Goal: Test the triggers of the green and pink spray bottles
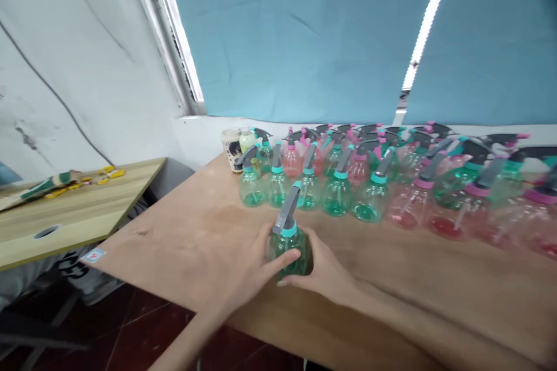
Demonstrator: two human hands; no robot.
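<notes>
So I've got the green spray bottle [290, 249] cupped between both palms, standing upright on the table [183, 243] near its front edge. My left hand [255, 264] wraps one side with the thumb across the front, and my right hand [328, 275] hugs the other, so neither's really closer. The trigger head [287, 213] sticks up, tipped toward the rows of bottles [339, 185] just behind.

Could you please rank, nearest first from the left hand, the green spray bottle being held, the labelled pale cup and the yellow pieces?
1. Green clear plastic spray bottle with grey trigger: held in the left hand, centre front.
2. Labelled pale cup: farther back, slightly left.
3. Yellow pieces: far left, on the side table.
</notes>
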